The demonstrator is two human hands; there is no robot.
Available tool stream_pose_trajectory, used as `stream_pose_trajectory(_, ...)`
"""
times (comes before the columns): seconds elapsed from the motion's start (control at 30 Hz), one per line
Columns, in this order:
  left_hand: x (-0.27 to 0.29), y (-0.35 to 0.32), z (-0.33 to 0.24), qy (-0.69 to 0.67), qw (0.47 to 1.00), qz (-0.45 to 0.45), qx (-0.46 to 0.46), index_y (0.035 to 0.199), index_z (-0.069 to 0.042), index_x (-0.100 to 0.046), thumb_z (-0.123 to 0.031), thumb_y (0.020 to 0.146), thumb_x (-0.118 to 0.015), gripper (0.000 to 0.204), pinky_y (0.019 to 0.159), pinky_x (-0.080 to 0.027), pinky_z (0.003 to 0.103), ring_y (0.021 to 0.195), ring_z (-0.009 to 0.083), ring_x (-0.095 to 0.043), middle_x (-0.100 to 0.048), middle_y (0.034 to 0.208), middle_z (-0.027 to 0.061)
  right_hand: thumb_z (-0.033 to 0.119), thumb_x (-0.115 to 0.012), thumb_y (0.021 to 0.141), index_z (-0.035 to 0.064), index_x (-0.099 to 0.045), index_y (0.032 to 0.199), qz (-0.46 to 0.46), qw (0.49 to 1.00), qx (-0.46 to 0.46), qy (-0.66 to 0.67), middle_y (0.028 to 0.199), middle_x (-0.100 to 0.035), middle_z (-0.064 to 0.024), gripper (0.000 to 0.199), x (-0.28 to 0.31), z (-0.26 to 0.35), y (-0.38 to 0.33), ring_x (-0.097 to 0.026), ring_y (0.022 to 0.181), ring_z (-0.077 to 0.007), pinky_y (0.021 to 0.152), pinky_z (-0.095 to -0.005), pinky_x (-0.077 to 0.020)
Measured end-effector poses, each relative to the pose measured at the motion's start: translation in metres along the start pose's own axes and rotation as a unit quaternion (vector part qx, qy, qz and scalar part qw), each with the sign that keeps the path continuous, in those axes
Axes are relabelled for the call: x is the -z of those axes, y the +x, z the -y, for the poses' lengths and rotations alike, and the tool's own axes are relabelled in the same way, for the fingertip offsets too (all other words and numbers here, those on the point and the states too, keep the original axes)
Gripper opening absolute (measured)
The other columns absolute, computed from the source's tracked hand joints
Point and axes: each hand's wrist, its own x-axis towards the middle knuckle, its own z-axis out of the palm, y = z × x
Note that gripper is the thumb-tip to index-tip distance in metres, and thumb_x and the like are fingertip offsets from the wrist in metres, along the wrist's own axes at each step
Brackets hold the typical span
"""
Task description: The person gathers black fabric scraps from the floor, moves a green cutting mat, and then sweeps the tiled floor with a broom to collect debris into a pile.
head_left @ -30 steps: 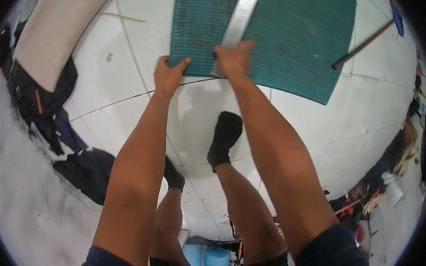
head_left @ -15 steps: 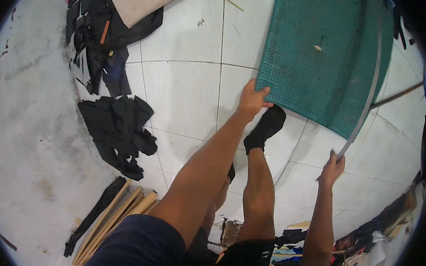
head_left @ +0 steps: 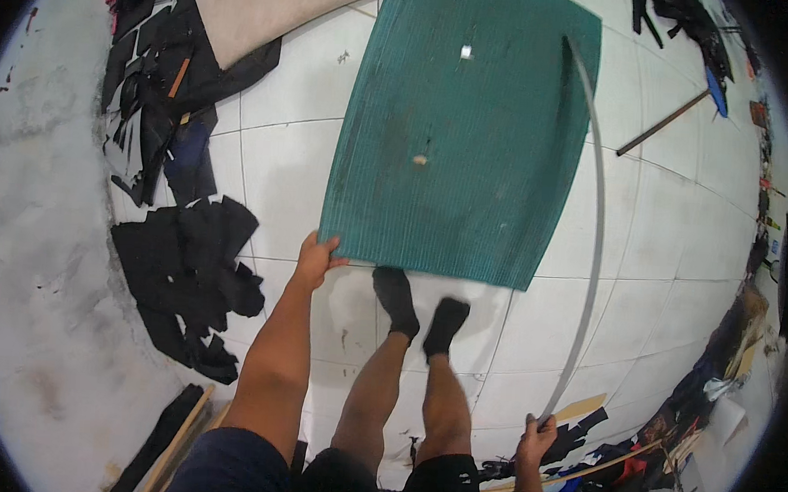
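A large green cutting mat point(head_left: 468, 133) lies on the white tiled floor point(head_left: 292, 150) in front of my feet in black socks point(head_left: 397, 298). My left hand point(head_left: 315, 257) grips the mat's near left corner. My right hand point(head_left: 536, 438) holds the near end of a long grey metal ruler point(head_left: 593, 231), which runs away from me along the mat's right side and over its far right corner. Two small scraps lie on the mat.
Black fabric pieces point(head_left: 184, 278) are piled at the left on the floor. A beige sheet point(head_left: 274, 0) lies at the top left. A dark rod point(head_left: 661, 123) rests at the upper right. Wooden strips point(head_left: 175, 440) and mixed clutter point(head_left: 671, 443) lie near the bottom edges.
My view has swung so the whole mat shows ahead. My left hand has shifted to the mat's near left corner. My right hand has dropped lower right, still holding the ruler.
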Motion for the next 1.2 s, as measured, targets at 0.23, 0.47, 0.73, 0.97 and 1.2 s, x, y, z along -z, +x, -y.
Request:
stream_pose_trajectory(0.23, 0.031, -0.077, 0.151, -0.085, 0.995, 0.018, 0.054, 0.115, 0.000, -0.041, -0.009, 0.085, -0.052, 0.033, 0.071, -0.054, 0.038, 0.090, 0.0276, -0.056, -0.052, 0.107, 0.0151, 0.003, -0.059, 0.071, 0.0061, -0.038, 0.067, -0.004, 1.000, -0.016, 0.017, 0.060, -0.035, 0.0028, 0.022, -0.014, -0.046, -0.029, -0.032, 0.057, -0.0077, 0.049, -0.0253, -0.0274)
stream_pose_trajectory(0.47, 0.081, -0.184, 0.248, -0.153, 0.985, -0.037, 0.075, 0.111, -0.001, -0.042, -0.010, 0.084, -0.054, 0.030, 0.067, -0.054, 0.038, 0.085, 0.0261, -0.058, -0.053, 0.103, 0.0136, 0.007, -0.058, 0.073, 0.0027, -0.044, 0.070, -0.016, 0.997, 0.032, -0.065, 0.064, -0.044, -0.0001, 0.015, 0.043, -0.119, -0.058, -0.039, 0.059, -0.0088, 0.053, -0.0260, -0.0341)
stream_pose_trajectory(0.73, 0.162, -0.238, 0.332, -0.157, 0.978, -0.095, 0.098, 0.109, -0.003, -0.042, -0.013, 0.086, -0.053, 0.028, 0.064, -0.054, 0.037, 0.081, 0.0258, -0.059, -0.055, 0.099, 0.0128, 0.009, -0.063, 0.073, 0.0001, -0.042, 0.071, 0.018, 0.995, 0.005, -0.101, 0.062, -0.045, -0.0029, 0.022, 0.034, -0.148, -0.114, -0.040, 0.058, -0.0126, 0.052, -0.0307, -0.0360)
stream_pose_trajectory(0.97, 0.185, -0.216, 0.367, -0.205, 0.969, -0.124, 0.061, 0.106, -0.002, -0.043, -0.017, 0.085, -0.056, 0.029, 0.059, -0.053, 0.035, 0.075, 0.0227, -0.059, -0.057, 0.091, 0.0111, 0.010, -0.062, 0.075, 0.0043, -0.037, 0.069, 0.053, 0.997, 0.037, -0.050, 0.062, -0.038, 0.0016, 0.026, -0.001, -0.176, -0.146, -0.035, 0.057, -0.0077, 0.049, -0.0257, -0.0304)
stream_pose_trajectory(1.2, 0.201, -0.179, 0.319, -0.278, 0.957, -0.084, -0.014, 0.098, -0.004, -0.046, -0.018, 0.083, -0.059, 0.024, 0.056, -0.051, 0.030, 0.066, 0.0190, -0.057, -0.058, 0.084, 0.0086, 0.016, -0.067, 0.075, 0.0005, -0.042, 0.072, 0.093, 0.987, 0.036, -0.128, 0.065, -0.047, -0.0041, 0.030, -0.014, -0.134, -0.151, -0.042, 0.061, -0.0103, 0.053, -0.0270, -0.0364)
